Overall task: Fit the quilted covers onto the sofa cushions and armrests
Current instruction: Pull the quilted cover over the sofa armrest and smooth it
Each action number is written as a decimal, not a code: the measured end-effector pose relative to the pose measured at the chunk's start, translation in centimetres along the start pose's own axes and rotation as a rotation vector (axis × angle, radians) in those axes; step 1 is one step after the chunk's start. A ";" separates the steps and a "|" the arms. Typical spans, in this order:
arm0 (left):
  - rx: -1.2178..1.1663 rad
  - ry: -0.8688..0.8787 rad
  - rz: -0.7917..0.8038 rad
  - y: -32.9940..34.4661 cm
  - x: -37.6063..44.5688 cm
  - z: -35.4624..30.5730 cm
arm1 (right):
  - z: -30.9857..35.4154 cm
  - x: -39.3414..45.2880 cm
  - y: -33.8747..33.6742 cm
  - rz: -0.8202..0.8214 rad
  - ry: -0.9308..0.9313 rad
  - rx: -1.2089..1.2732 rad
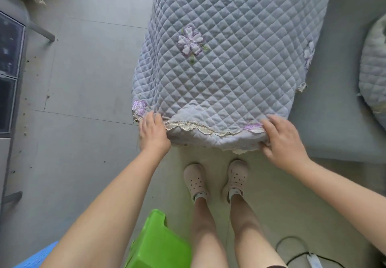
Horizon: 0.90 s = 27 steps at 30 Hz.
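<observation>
A grey-lilac quilted cover (229, 63) with embroidered purple flowers and a lace hem lies draped over the sofa armrest in front of me. My left hand (153, 133) holds the cover's lower left corner by the lace hem, fingers curled onto the cloth. At the lower right corner, my right hand (281, 140) grips the folded hem, thumb under the fabric. The armrest itself is hidden under the cover. To the right, the bare grey sofa seat (338, 104) shows, with a second quilted cover (373, 73) lying on it at the frame's edge.
My feet in pink clogs (217, 179) stand on the pale floor just below the armrest. A green plastic stool (158, 244) sits at my left leg, with something blue (37, 256) beside it. A power strip and cable (309, 257) lie at the lower right. A dark cabinet (9, 73) stands at the far left.
</observation>
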<state>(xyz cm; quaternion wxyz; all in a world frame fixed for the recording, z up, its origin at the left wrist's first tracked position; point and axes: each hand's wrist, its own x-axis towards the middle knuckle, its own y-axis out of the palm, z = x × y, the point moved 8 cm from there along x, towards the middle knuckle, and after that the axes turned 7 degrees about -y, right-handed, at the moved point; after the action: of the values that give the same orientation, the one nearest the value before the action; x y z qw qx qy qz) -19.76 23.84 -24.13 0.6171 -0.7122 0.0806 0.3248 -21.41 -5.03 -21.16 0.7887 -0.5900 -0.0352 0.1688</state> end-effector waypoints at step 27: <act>-1.438 -1.034 0.274 11.0 -1.9 -0.9 | 0.1 -3.6 8.5 0.000 1.101 1.316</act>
<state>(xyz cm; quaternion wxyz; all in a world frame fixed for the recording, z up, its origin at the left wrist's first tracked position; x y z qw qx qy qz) -26.60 20.02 -32.17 -0.0632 -0.6754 -0.3460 0.6481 -26.72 -3.91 -28.63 0.8752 -0.0100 0.4579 -0.1558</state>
